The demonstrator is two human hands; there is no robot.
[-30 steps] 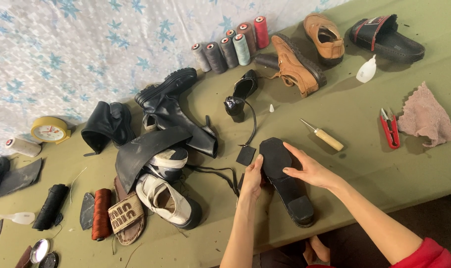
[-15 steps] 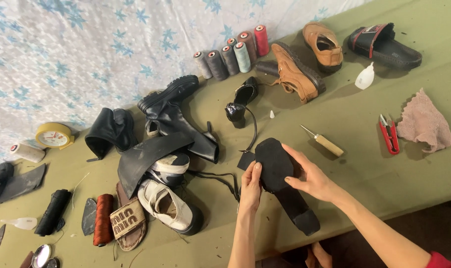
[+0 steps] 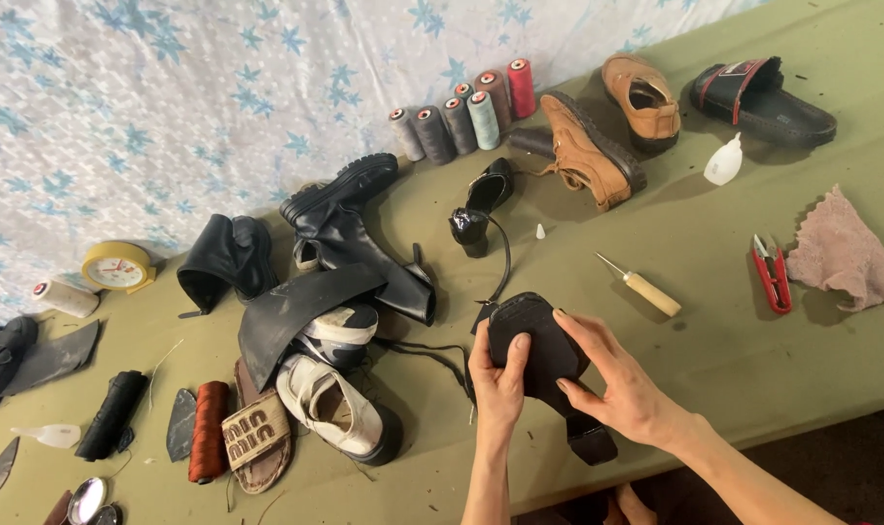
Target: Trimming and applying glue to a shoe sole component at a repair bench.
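A black heeled shoe (image 3: 539, 340) is held sole-up over the front of the green table (image 3: 714, 292), its block heel pointing toward me. My left hand (image 3: 497, 384) grips its left side with the thumb on the sole. My right hand (image 3: 612, 379) wraps the right side, fingers spread across the sole. The matching black heeled shoe (image 3: 481, 206) with a thin strap stands farther back.
A wooden-handled awl (image 3: 641, 285), red snips (image 3: 773, 272) and a pink cloth (image 3: 844, 251) lie to the right. Thread spools (image 3: 461, 117), tan shoes (image 3: 593, 146), a black slide (image 3: 763, 97) and a glue bottle (image 3: 724, 161) are at the back. Black boots (image 3: 350, 233), sneakers (image 3: 335, 408) and a yellow clock (image 3: 118, 267) sit left.
Both hands have lifted the black shoe off the table and drawn it closer to me, tilting the sole up. The other things on the table have not moved.
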